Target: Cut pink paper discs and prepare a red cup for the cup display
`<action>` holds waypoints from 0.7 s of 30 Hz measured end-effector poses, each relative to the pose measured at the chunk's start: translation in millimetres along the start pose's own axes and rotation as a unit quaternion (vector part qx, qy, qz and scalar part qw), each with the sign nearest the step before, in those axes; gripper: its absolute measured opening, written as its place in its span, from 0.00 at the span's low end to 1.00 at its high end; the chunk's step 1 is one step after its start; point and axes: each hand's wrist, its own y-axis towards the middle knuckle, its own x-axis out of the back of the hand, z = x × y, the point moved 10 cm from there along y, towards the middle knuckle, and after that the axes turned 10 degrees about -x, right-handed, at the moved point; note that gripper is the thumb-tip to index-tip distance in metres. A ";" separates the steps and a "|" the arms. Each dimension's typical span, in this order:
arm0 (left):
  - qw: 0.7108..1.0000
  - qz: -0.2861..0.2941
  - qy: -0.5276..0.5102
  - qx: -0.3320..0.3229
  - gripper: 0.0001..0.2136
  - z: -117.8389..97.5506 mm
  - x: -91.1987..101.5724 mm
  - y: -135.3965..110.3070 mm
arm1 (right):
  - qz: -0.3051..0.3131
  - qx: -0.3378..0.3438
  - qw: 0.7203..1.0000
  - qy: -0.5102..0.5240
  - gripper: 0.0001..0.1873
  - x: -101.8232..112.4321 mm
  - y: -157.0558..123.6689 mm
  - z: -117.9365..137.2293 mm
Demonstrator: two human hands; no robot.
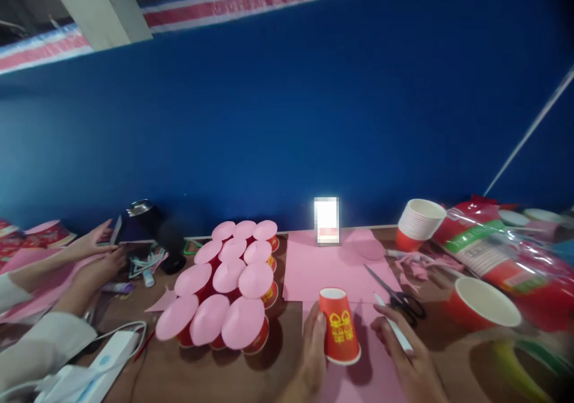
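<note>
My left hand (313, 355) is closed around the side of a red paper cup (339, 326) with yellow characters. The cup stands mouth down, its wide white rim at the bottom, over pink paper (359, 385). In my right hand (410, 352) is a slim white pen (397, 333), its tip pointing away from me, apart from the cup. Black-handled scissors (394, 295) lie just beyond that hand, with blades over a pink sheet (309, 265). Left of the cup, several red cups stand in rows, each topped by a pink paper disc (231, 276).
At right are a stack of paper cups (417, 226), pink scraps (415, 268), a larger red tub (484, 301), a tape roll (522, 364) and plastic-wrapped cups (497, 241). A bright screen (327, 220) stands at the back. Left are another person's hands (98, 253) and a power strip (107, 361).
</note>
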 end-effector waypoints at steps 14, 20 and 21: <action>0.986 -0.054 0.157 0.013 0.34 3.2 16.3 -16.2 | -0.009 -0.028 0.999 0.035 0.22 5.1 -1.6 0.4; 0.996 -0.022 0.089 0.010 0.32 3.1 12.0 -1.6 | -0.005 0.008 1.000 0.014 0.22 2.6 -2.0 2.8; 0.997 -0.022 0.080 0.004 0.31 0.7 11.7 0.6 | -0.005 0.012 1.000 0.017 0.22 2.4 -2.5 4.5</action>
